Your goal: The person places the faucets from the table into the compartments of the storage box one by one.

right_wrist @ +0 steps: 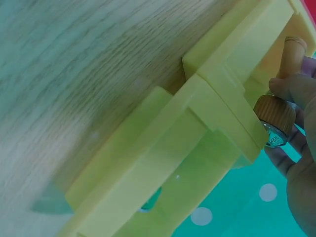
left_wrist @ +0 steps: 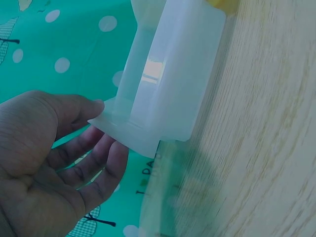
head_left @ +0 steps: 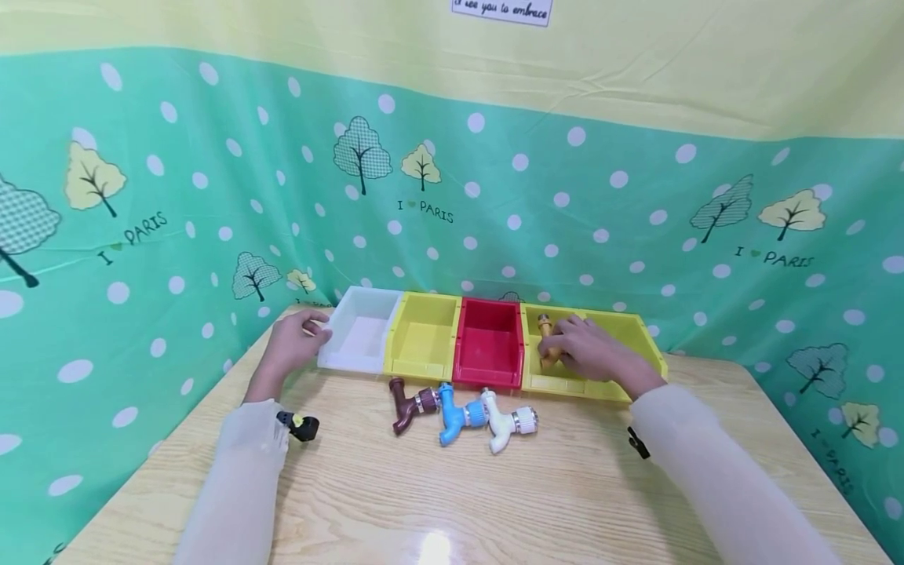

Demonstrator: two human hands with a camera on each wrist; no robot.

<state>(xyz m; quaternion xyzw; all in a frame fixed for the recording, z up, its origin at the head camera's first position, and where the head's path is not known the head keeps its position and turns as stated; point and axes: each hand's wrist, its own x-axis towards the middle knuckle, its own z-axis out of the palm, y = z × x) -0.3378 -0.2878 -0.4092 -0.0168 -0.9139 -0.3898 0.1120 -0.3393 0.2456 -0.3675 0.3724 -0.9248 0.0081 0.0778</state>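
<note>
My left hand (head_left: 293, 345) pinches the left rim of a white bin (head_left: 363, 341), thumb on the rim and fingers curled beneath, as the left wrist view shows. My right hand (head_left: 589, 345) grips an orange-brown tap (right_wrist: 292, 57) inside the yellow bin (head_left: 558, 384) right of the red one. Its ribbed knob (right_wrist: 275, 111) sits between thumb and fingers. In front of the bins, a dark maroon tap (head_left: 405, 408), a light blue tap (head_left: 452, 416) and a white tap (head_left: 501, 424) lie in a row on the table.
Between the white bin and the right hand stand another yellow bin (head_left: 424, 333) and a red bin (head_left: 490, 345). A further yellow bin (head_left: 632, 333) ends the row at the right. Behind the wooden table (head_left: 395, 502) hangs a green dotted cloth (head_left: 494, 196).
</note>
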